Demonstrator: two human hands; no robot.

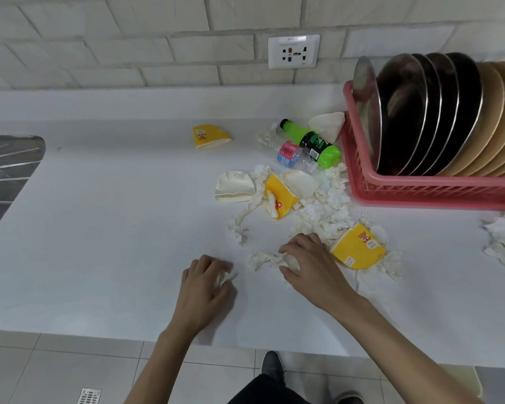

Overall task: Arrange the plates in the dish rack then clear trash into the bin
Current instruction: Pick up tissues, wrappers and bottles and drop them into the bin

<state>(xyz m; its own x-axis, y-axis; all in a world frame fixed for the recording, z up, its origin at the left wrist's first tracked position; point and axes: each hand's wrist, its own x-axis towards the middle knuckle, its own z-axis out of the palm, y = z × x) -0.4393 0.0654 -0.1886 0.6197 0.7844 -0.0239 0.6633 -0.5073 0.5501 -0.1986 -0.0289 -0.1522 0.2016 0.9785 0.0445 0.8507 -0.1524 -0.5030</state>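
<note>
Plates already stand in the pink dish rack (420, 188) at upper right, so the crumpled tissues (324, 211) come next — right hand (309, 263) curled on a wad mid-frame, nearer the heap than the left hand (207, 284) — also pinching a scrap.

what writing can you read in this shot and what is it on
"See you!": speech bubble on the crushed yellow paper cup beside the right hand.
"LOVE YOU!": small tag low on that same cup.
Green bottle: dark label and barcode, print too blurred to read.
Clear bottle: pink and blue label, unreadable.
Wall socket: strip of text on top, too small.
Far yellow cup: white tag, unreadable.
</note>
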